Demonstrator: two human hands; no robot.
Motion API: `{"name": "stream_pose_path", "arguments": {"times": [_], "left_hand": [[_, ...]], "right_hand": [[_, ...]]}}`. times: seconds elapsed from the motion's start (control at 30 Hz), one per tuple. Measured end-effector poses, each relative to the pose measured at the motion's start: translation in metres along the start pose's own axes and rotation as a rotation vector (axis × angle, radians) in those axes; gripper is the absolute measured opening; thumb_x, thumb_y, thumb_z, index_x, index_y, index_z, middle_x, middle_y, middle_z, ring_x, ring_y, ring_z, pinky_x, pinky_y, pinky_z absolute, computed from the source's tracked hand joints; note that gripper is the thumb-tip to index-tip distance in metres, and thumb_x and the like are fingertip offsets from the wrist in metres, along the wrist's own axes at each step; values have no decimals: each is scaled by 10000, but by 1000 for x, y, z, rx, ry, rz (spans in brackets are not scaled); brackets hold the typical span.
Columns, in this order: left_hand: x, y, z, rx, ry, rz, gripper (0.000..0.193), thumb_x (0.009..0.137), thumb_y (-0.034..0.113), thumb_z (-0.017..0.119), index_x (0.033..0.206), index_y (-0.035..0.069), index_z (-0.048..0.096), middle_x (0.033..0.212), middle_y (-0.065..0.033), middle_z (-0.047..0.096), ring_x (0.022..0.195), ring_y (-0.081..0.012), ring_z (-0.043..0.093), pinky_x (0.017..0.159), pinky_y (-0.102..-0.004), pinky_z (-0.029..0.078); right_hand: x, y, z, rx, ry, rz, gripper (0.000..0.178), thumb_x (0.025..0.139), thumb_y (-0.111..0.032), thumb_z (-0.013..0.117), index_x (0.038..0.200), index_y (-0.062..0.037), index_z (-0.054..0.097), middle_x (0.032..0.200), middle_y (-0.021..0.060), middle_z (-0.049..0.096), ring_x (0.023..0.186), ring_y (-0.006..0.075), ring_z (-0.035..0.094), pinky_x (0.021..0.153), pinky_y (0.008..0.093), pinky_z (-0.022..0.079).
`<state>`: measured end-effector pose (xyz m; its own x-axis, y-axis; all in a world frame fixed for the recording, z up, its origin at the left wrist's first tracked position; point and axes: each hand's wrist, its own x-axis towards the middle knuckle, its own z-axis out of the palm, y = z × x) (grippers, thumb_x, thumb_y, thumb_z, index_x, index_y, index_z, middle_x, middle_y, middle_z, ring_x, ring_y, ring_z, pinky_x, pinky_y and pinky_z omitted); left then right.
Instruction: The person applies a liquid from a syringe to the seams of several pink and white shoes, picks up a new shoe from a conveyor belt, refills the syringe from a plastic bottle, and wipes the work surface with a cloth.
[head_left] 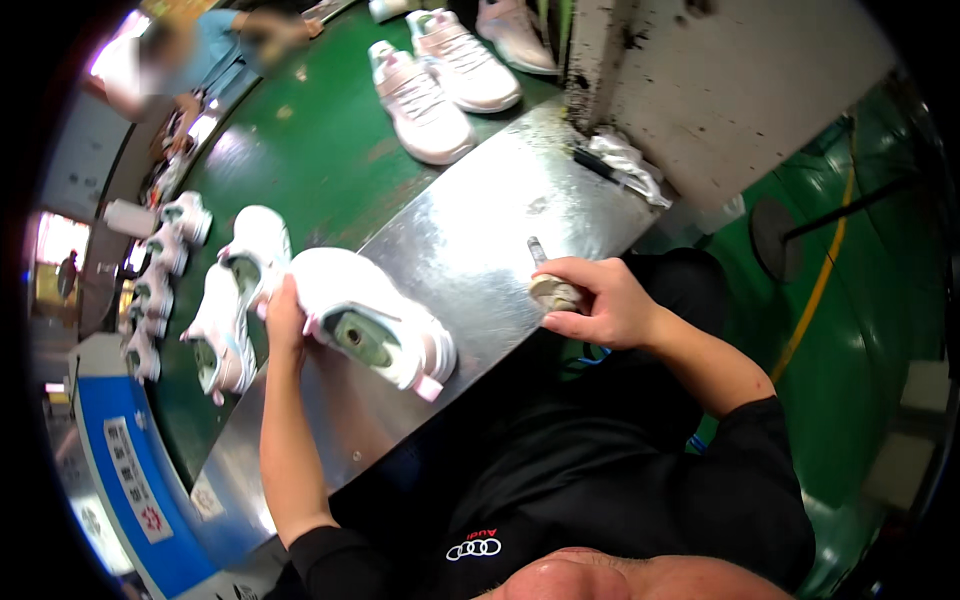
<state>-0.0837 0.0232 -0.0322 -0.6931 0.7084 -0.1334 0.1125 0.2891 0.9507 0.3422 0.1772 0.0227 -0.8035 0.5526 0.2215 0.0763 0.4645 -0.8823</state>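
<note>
Although its fingers are partly hidden, the left hand (286, 315) appears to hold the white shoe (345, 278) by its left side, beside the foot opening. The right hand (615, 302) has thumb and fingers drawn narrow around the pale handle of a small tool (553, 292), its metal shaft pointing away from the body. The shoe lies between the hands, against the left fingers and apart from the right ones. Its toe points forward and left; its pink heel tab (428, 388) is at the end nearer the body. Contact with the metal worktop (455, 225) cannot be confirmed.

Assessment: the shoe is likely light, soft in the upper, stiffer in the sole, not fragile but easily marked. Sole edge and heel should give the surest hold; the tab seems too slack.

Further out, two more white shoes (222, 325) stand just beyond the left hand. White cloth (632, 165) lies at the worktop's far end.
</note>
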Motion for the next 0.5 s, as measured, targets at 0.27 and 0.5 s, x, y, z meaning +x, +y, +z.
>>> {"name": "stream_pose_path", "arguments": {"times": [0.27,0.5], "left_hand": [[-59,107,59,-529,-173,149,427,820,170,603,1150,-43,437,1016,-134,582,891,-203,609,784,-337,510],[-109,98,62,-987,-224,276,642,737,285,647,1230,-51,411,1100,-177,566,983,-264,594,863,-365,486]], "right_hand": [[-3,-18,5,395,-21,75,411,736,-68,687,1120,-18,549,869,7,549,718,49,477,623,187,412],[18,-45,-4,551,-152,51,450,751,-81,678,1155,6,500,947,29,543,831,77,506,736,218,415]]}}
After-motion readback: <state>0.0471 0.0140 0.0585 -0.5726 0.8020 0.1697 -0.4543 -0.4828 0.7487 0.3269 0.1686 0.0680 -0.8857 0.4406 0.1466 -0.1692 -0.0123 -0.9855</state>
